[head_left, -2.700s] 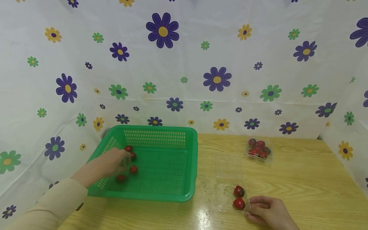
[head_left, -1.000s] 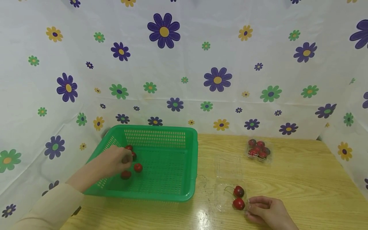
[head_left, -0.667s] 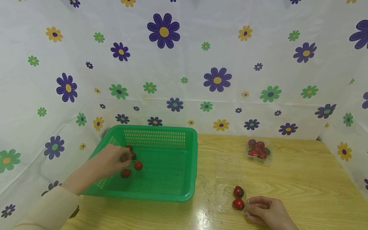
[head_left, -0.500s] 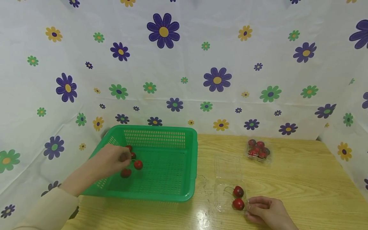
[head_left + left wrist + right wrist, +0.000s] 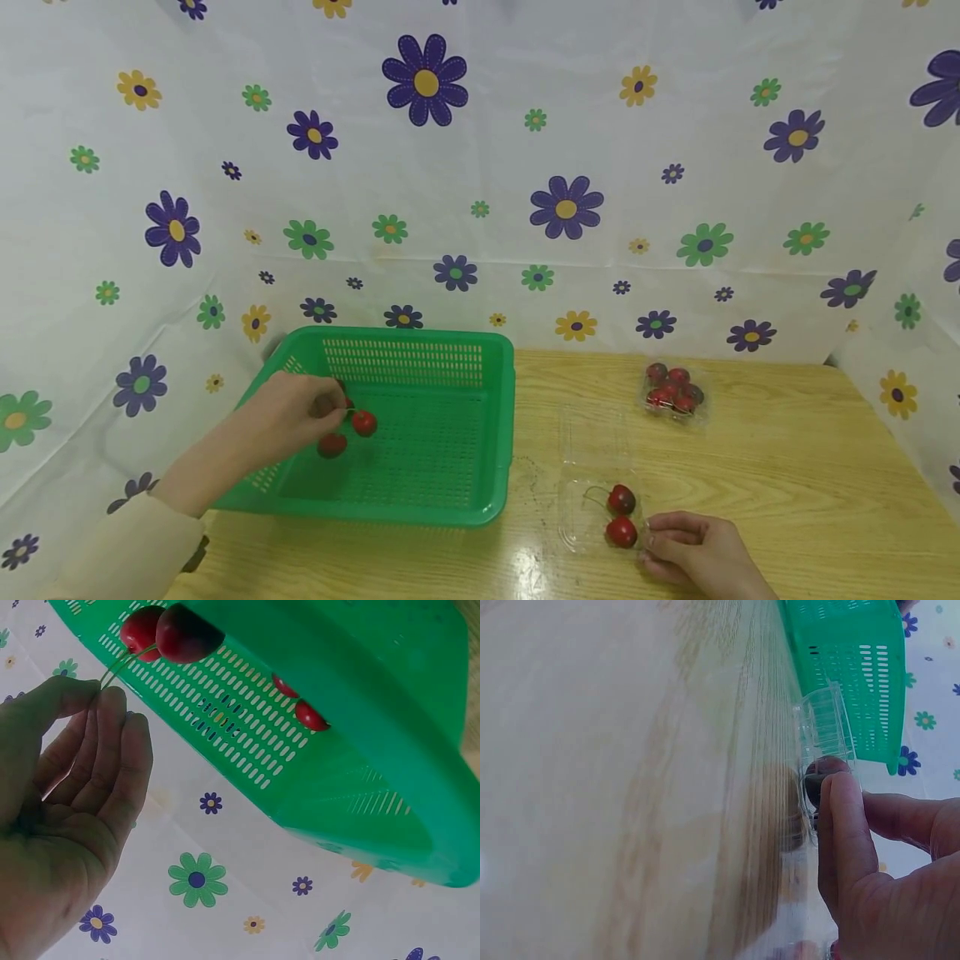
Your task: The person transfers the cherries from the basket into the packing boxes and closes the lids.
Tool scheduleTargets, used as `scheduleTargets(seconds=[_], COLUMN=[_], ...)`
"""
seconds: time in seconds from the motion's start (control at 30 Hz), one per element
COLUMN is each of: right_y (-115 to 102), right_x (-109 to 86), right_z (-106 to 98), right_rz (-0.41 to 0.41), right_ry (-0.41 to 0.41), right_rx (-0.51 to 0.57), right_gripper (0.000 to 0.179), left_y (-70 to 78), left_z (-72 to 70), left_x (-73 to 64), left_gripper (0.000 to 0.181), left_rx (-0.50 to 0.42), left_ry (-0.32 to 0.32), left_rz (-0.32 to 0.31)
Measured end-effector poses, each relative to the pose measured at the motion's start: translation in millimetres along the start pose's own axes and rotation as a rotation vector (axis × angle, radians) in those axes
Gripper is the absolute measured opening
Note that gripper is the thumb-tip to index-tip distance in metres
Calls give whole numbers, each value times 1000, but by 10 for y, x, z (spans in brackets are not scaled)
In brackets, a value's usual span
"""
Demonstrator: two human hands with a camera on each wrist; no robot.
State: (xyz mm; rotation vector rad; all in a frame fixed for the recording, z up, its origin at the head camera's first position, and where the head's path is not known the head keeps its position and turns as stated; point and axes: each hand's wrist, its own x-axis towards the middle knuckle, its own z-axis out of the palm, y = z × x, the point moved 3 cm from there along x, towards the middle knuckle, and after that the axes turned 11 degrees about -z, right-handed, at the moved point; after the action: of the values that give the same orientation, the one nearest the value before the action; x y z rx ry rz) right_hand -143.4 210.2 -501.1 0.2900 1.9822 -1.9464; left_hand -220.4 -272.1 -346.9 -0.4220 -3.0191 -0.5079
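Note:
In the head view my left hand [image 5: 296, 412] is over the left part of the green basket [image 5: 498, 433]. Thumb and forefinger pinch thin green stems, and two red cherries [image 5: 189, 634] hang from them in the left wrist view. Other cherries [image 5: 311, 716] show farther inside the basket, mostly behind the hand in the head view. My right hand [image 5: 701, 550] holds the right edge of an open clear plastic clamshell box [image 5: 581, 521] between thumb and fingers. Two dark red cherries [image 5: 622, 532] lie in that box, one with a long stem.
Toward the back right of the wooden table [image 5: 795, 467] stands another clear box [image 5: 701, 417] filled with several cherries. The open box's lid [image 5: 596, 433] lies back toward the rear. A flowered sheet [image 5: 480, 167] bounds the back and sides.
The left hand has gone from reaching among the cherries to pinching stems. Two cherries have shifted right and slightly up with it. The right hand stays at the box.

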Motion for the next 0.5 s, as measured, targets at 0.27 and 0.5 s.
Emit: scheduleTargets(seconds=[0.27,0.5], right_y=[16,-1], right_x=[11,7], right_z=[-11,-16], right_rz=[-8,-18], right_ry=[-20,-47], right_rx=[6,13], right_gripper=[43,42], left_y=[47,125], left_z=[-15,-50], left_x=[-6,-3], left_gripper=[9,11], left_rx=[0,3], left_ry=[12,-10], left_rz=[7,-3])
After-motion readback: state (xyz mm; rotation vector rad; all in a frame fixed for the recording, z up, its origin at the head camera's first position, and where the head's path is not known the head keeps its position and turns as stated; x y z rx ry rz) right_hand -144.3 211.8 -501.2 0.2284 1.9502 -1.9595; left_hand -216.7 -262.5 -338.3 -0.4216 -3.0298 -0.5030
